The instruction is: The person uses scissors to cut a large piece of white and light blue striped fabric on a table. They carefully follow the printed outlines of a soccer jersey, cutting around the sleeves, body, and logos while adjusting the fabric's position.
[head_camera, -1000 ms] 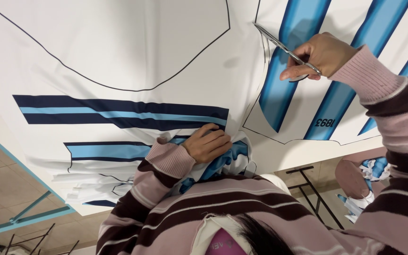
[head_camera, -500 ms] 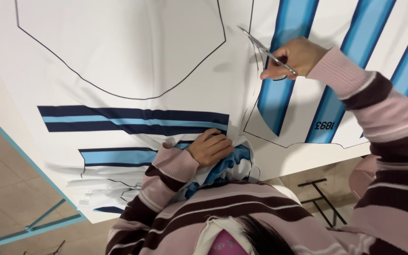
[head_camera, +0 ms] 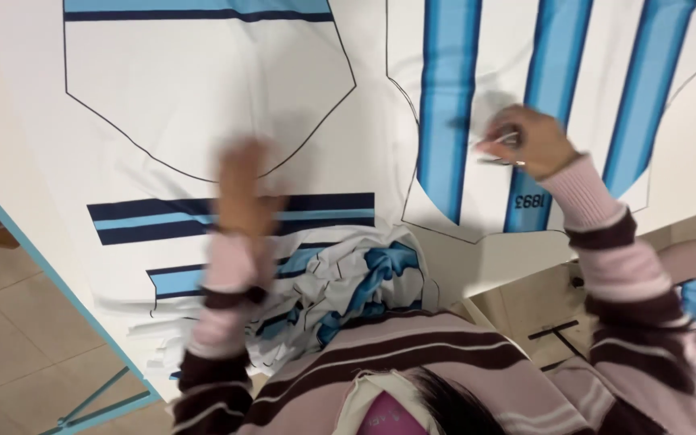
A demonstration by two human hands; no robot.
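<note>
Printed white fabric sheet (head_camera: pixel 203 121) lies flat over the table, bearing outlined garment panels. Right hand (head_camera: pixel 529 143) rests on the panel with vertical light-blue and dark-blue stripes (head_camera: pixel 449 105); fingers curled round the handles of a pair of scissors (head_camera: pixel 499 147), blades too blurred to say whether parted or closed. Left hand (head_camera: pixel 242 189) is raised over the sheet near the horizontal navy and light-blue band (head_camera: pixel 316 213); heavily motion-blurred, fingers appear extended, nothing seen in its grasp, though I cannot tell for certain. Progress, as a judgement: the panels in view all appear uncut, their black outlines whole; a crumpled heap of like-printed fabric (head_camera: pixel 348 286) lies at the near table edge against the person's striped jumper, possibly pieces already cut, so some work seems done and most of the visible sheet remains. Markings: a small block of dark printed digits sits at the foot of one blue stripe, just below the right wrist; upper-left panel (head_camera: pixel 203 72) is plain white with a curved black outline. More blue-and-white fabric (head_camera: pixel 694 298) on a pinkish seat at far right. Teal table frame (head_camera: pixel 90 403) at lower left, over a tiled floor.
</note>
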